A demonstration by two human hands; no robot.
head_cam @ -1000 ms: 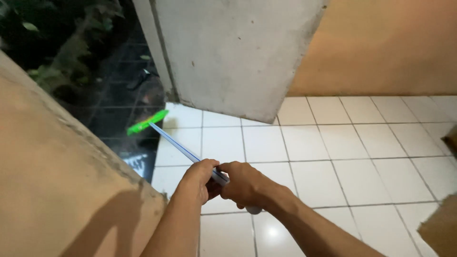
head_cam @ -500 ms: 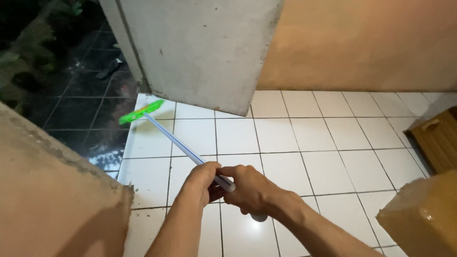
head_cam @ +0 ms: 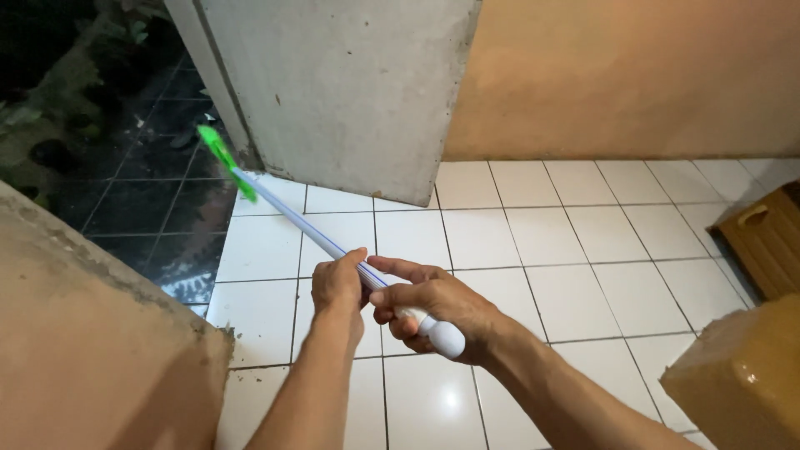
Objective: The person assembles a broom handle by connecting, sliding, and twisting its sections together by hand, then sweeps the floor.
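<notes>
Both of my hands grip a long white pole (head_cam: 287,214) with a thin blue stripe. My left hand (head_cam: 337,286) wraps the shaft; my right hand (head_cam: 429,307) holds it just behind, near the rounded white end (head_cam: 447,337). The pole runs up and left to a bright green flat head (head_cam: 223,160), which is lifted off the floor and turned almost on edge beside the base of the grey concrete pillar (head_cam: 333,92).
White floor tiles (head_cam: 567,250) stretch to an orange wall (head_cam: 633,75). A rough orange low wall (head_cam: 92,342) rises at the left. Dark wet tiles and plants (head_cam: 100,142) lie beyond the edge. A brown wooden piece (head_cam: 762,237) and a yellow-brown box (head_cam: 742,375) are at the right.
The green head has lifted off the white tiles and swung up and left, turning on edge. My hands have tilted the handle, so its rounded end now shows under my right hand.
</notes>
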